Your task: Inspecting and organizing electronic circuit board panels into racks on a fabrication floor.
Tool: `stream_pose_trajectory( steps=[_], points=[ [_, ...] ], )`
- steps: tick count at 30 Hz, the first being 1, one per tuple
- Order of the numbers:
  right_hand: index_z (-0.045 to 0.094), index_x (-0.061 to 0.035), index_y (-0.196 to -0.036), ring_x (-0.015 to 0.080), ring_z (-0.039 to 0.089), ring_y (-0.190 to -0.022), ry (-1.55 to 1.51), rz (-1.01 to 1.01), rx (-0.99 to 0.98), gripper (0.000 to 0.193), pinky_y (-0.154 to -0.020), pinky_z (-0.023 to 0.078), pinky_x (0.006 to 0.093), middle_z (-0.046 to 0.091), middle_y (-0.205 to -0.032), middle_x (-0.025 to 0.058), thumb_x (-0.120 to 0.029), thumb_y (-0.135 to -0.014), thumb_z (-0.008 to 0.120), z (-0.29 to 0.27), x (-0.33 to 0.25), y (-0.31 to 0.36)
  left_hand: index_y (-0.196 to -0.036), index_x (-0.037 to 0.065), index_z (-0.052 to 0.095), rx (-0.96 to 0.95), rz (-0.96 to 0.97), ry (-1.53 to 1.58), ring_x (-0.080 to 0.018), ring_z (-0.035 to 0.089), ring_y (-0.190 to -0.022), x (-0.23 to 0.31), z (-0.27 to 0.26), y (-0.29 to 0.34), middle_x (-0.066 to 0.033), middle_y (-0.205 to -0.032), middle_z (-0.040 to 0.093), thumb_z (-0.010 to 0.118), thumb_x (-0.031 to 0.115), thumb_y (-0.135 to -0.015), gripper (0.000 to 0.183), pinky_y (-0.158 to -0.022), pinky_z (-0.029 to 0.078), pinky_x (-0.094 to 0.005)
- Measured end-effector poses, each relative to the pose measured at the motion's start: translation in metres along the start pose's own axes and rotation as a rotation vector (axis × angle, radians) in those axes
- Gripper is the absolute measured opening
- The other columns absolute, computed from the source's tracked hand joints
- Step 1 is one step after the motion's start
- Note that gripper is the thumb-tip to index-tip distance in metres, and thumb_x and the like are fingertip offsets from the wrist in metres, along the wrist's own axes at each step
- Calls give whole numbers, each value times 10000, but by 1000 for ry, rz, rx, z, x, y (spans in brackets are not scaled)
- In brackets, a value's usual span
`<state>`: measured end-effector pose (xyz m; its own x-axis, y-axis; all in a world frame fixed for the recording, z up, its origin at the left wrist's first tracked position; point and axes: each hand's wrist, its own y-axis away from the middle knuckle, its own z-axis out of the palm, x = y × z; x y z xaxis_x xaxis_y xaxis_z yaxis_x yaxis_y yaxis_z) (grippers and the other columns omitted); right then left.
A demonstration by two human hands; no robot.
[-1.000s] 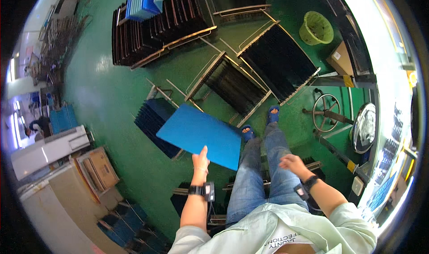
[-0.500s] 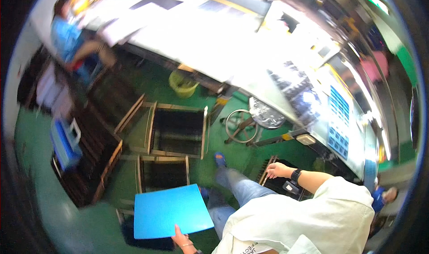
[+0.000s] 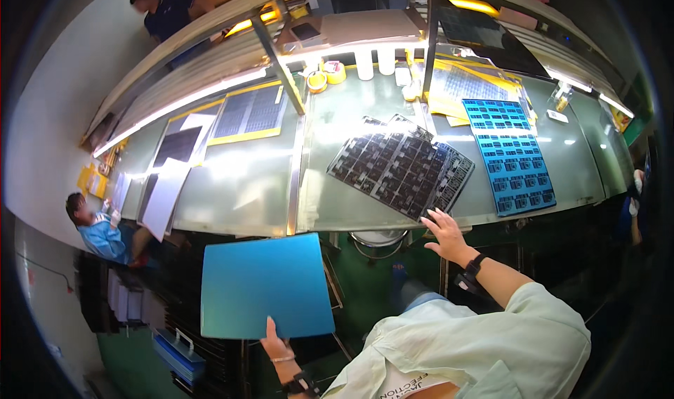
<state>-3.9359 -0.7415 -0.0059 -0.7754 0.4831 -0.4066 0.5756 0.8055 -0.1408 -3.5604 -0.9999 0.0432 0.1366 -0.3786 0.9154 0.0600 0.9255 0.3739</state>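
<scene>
My left hand (image 3: pixel 276 346) grips a plain blue panel (image 3: pixel 267 286) by its near edge, thumb on top and fingers hidden beneath. The panel hangs level in front of the table's near edge. Out at that edge, my right hand (image 3: pixel 449 239) is open with its fingers spread, beside the corner of a dark patterned film sheet (image 3: pixel 393 167). Whether its fingertips touch the film I cannot tell. To the right of the film lies a blue panel with printed dark patterns (image 3: pixel 509 157).
Tape rolls (image 3: pixel 318 81) stand at the back, by a shelf post (image 3: pixel 277 62). Yellow-edged films (image 3: pixel 247 111) lie on the left table section. A co-worker in blue (image 3: pixel 105 234) sits at far left. Below are a stool (image 3: pixel 379 243) and a blue case (image 3: pixel 179 357).
The view has swung up onto the table. My right hand has moved from over a floor rack to the table edge by the film. My left hand still holds the blue panel.
</scene>
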Motion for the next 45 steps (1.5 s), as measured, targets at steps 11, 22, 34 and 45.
stream_pose_trajectory(
  steps=[11,22,34,45],
  points=[
    [541,-183,-1154,310,298,-1254,65,-67,-14,434,-1016,211,538,394,-1331,56,-176,-731,636,25,64,-36,-872,98,533,-225,-39,49,-41,375,-370,6,151,-37,24,-616,507,548,141,-849,50,-309,254,-178],
    [629,-60,-867,293,616,-830,-171,144,588,112,-703,490,344,634,-854,120,-58,-773,569,-94,51,-95,-937,60,556,-278,-50,83,-103,545,-544,25,142,-104,-18,-746,590,571,185,-844,156,-440,425,-215],
    [558,36,-1018,113,551,-726,-1061,952,1240,271,-620,436,241,581,-832,39,-188,-866,560,-148,206,87,-948,103,542,-460,-369,121,-142,591,-646,-68,223,-112,-9,-787,611,561,262,-862,182,-481,464,-242],
    [555,9,-833,119,517,-606,-896,1245,1293,215,-567,420,270,551,-724,29,-204,-862,544,-72,313,170,-993,111,522,-318,-764,22,-212,585,-824,-137,276,-109,-62,-912,600,568,386,-832,322,-670,525,-362]
  ],
)
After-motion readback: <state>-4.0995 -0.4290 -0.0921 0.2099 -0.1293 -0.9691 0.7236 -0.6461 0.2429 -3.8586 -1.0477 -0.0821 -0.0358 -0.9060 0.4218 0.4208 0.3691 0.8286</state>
